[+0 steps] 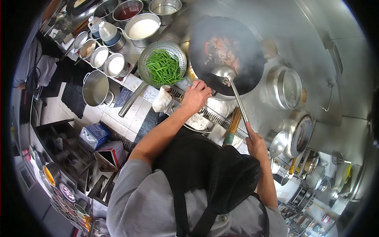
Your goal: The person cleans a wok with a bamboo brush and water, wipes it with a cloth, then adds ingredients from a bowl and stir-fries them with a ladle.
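My right hand point(256, 146) is closed round the long handle of a metal ladle point(225, 72). The ladle's bowl rests inside a large dark wok point(250, 51), beside reddish and pale chopped food point(222, 51) giving off steam. At the wok's near left rim, my left hand point(196, 94) has its fingers curled, apparently round the wok's handle; the grip itself is partly hidden. A perforated strainer point(143, 65) full of green beans point(162, 68) sits just left of that hand. A crumpled white cloth point(162, 100) lies below the strainer.
Metal pots of white contents point(143, 28) and red liquid point(127, 12) stand at upper left, near bottles point(108, 32). A bamboo brush point(233, 122) lies between my arms. Metal pots point(290, 89) and a skimmer point(279, 143) stand right. Another person point(29, 59) is far left.
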The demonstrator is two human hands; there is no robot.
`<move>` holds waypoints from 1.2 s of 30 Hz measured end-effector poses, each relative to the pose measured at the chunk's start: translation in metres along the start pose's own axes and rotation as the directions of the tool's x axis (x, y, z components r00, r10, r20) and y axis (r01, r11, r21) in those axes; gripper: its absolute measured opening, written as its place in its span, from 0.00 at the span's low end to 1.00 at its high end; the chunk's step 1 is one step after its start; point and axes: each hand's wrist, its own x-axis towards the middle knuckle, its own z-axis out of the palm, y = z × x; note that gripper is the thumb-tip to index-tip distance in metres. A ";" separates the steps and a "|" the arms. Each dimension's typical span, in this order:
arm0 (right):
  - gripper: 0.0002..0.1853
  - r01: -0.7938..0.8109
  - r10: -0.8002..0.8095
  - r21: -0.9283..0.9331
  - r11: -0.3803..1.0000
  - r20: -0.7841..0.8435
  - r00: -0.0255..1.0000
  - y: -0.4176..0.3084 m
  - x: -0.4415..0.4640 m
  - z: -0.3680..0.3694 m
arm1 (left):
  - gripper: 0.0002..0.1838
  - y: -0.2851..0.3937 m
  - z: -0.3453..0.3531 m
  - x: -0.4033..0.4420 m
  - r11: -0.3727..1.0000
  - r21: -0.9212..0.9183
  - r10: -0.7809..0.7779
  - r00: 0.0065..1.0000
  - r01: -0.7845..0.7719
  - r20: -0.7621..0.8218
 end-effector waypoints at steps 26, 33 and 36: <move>0.36 -0.332 0.373 0.258 0.907 -0.127 0.919 0.019 0.139 0.004 | 0.07 0.004 -0.001 0.002 0.998 -0.034 0.045 0.999 -0.045 -0.001; 0.32 -0.090 0.090 -0.002 0.996 -0.033 0.995 0.043 0.000 -0.031 | 0.07 0.000 -0.002 0.005 0.997 -0.051 0.064 0.998 -0.065 -0.020; 0.32 -0.250 0.247 0.056 0.967 0.054 0.968 -0.008 -0.030 -0.104 | 0.07 -0.001 0.000 0.004 0.994 -0.077 0.078 0.997 -0.080 -0.030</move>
